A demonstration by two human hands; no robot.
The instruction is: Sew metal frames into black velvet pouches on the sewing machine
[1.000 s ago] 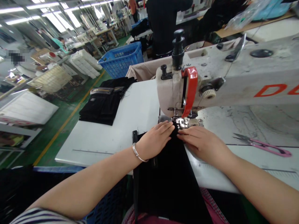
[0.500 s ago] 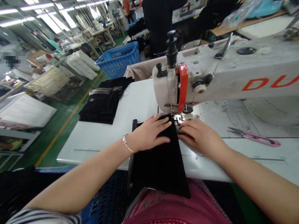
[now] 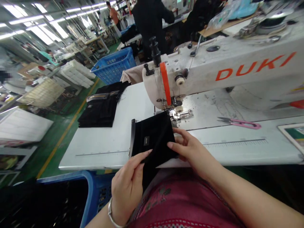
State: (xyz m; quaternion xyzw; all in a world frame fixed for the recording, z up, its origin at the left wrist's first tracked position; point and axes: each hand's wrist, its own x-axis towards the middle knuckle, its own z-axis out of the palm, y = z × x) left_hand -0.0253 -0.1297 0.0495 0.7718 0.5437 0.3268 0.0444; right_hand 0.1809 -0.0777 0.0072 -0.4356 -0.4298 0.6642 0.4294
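A black fabric piece point(image 3: 156, 129) with a small label and a dark strip along its left edge lies at the front of the sewing machine point(image 3: 201, 69). Its far right corner reaches the presser foot point(image 3: 174, 114). My left hand point(image 3: 129, 182) pinches the near part of the cloth, which folds over and hangs past the table edge. On the right side of the same piece, my right hand point(image 3: 186, 147) grips the edge between thumb and fingers. Pink-handled thread snips point(image 3: 239, 123) rest on the table to the right of my right hand.
A stack of black fabric pieces point(image 3: 99, 107) sits on the left of the white table point(image 3: 95, 142). Below the table's front edge stands a blue crate point(image 3: 89, 183) with dark material inside. Another blue basket point(image 3: 114, 65) is behind, near a person in black point(image 3: 148, 25).
My left hand has drawn back from the presser foot to the near part of the fabric, turning it over so the label shows. My right hand has moved nearer and now grips its right edge.
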